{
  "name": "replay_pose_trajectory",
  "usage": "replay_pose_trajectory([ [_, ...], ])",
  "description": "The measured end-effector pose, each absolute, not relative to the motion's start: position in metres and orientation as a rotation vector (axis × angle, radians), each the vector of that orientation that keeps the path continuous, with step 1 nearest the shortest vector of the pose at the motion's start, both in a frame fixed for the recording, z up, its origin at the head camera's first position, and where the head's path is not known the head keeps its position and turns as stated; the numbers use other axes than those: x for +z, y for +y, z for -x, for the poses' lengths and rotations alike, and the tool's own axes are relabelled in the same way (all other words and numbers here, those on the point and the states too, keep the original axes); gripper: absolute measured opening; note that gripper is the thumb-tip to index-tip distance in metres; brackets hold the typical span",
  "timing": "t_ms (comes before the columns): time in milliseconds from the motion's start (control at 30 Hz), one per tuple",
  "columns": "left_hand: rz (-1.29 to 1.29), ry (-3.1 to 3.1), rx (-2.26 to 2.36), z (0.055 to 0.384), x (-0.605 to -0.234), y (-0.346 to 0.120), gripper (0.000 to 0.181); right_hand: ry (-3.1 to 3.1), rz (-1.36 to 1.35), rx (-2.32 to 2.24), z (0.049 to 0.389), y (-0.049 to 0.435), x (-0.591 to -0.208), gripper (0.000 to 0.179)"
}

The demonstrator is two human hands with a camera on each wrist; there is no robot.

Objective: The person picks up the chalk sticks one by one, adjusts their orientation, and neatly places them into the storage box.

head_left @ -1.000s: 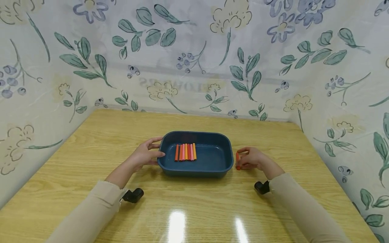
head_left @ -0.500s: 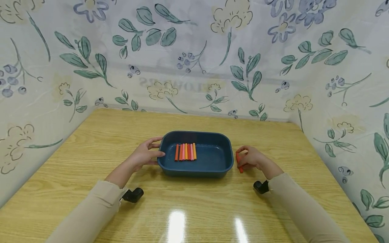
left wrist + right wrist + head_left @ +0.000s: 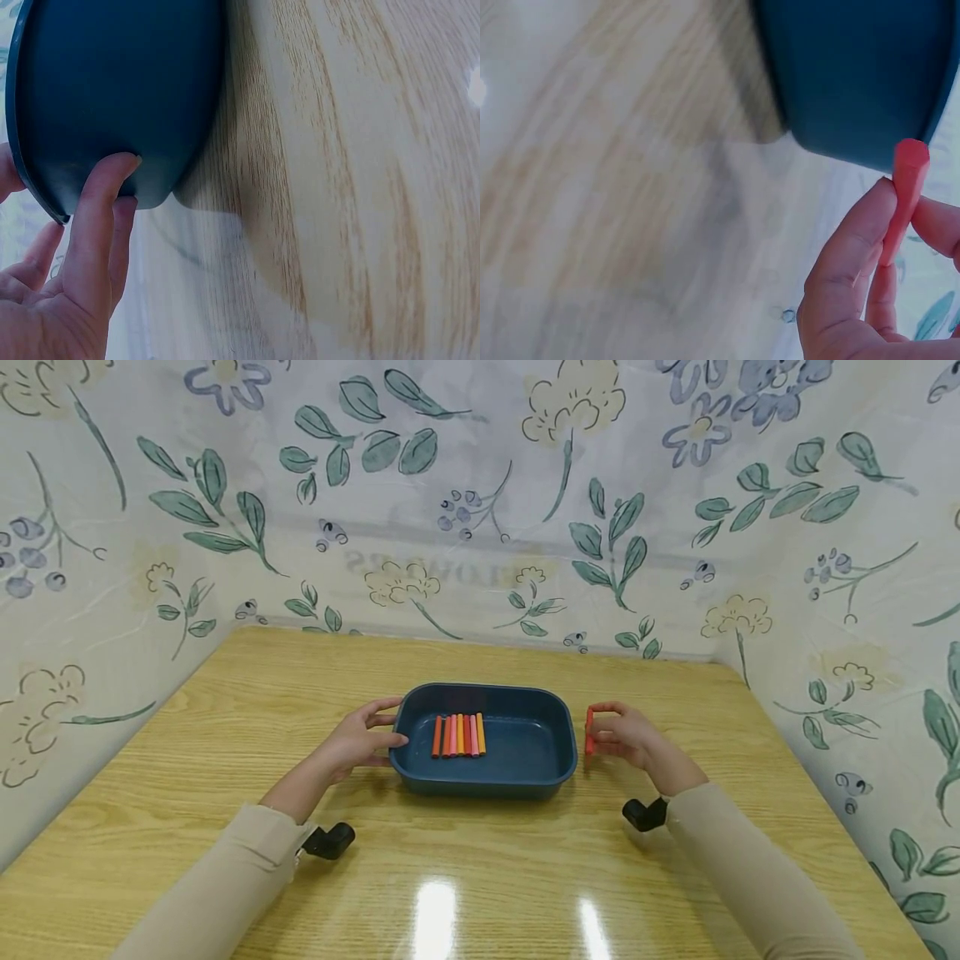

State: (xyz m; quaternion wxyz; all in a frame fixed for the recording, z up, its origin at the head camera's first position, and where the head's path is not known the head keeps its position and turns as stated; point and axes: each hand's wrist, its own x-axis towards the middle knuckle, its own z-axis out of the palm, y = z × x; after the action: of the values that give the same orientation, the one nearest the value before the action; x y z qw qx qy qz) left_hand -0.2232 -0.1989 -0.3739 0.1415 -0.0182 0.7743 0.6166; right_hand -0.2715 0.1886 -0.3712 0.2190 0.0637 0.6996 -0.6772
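The dark blue rectangular tray [image 3: 525,750] stands on the table with a side-by-side row of red, pink and orange crayons [image 3: 460,737] in its left half. At its left end my left hand [image 3: 358,741] holds the wall, thumb over the rim and fingers outside. In the left wrist view, fingertips [image 3: 116,166] press against the outer wall of the tray. Just beyond the tray's right end, my right hand [image 3: 632,739] pinches a red crayon [image 3: 909,187] between thumb and fingers. The right wrist view shows its flat faceted end standing clear of the fingertips.
The wooden table [image 3: 465,860] surrounds the tray. A floral cloth [image 3: 480,585] rises behind the table and on both sides. Black wrist devices [image 3: 330,842] stick out near both beige sleeves [image 3: 750,868].
The right hand shifts slightly away from me, and the red crayon goes from tilted to nearly upright in the head view. The left hand and tray stay put.
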Motion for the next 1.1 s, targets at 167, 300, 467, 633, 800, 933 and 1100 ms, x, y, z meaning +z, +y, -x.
replay_pose_trajectory([
  [167,0.06,2.24,1.776,0.223,-0.374,-0.198,0.069,1.906,-0.193,-1.909,0.273,0.186,-0.362,0.057],
  [300,0.064,2.242,1.773,0.223,-0.373,-0.198,0.069,1.902,-0.19,-1.907,0.275,0.182,-0.356,0.058],
  [467,0.059,2.237,1.776,0.223,-0.374,-0.199,0.068,1.911,-0.174,-1.874,0.278,0.173,-0.347,0.057],
  [633,0.059,2.236,1.78,0.223,-0.373,-0.199,0.068,1.872,-0.164,-1.878,0.28,0.162,-0.339,0.055],
  [800,0.052,2.234,1.783,0.222,-0.374,-0.199,0.069,1.854,-0.169,-1.888,0.284,0.15,-0.332,0.053],
  [933,0.051,2.228,1.788,0.222,-0.374,-0.199,0.069,1.835,-0.19,-1.882,0.287,0.139,-0.327,0.053],
  [1100,0.043,2.231,1.789,0.223,-0.375,-0.199,0.069,1.804,-0.218,-1.864,0.293,0.124,-0.322,0.051],
])
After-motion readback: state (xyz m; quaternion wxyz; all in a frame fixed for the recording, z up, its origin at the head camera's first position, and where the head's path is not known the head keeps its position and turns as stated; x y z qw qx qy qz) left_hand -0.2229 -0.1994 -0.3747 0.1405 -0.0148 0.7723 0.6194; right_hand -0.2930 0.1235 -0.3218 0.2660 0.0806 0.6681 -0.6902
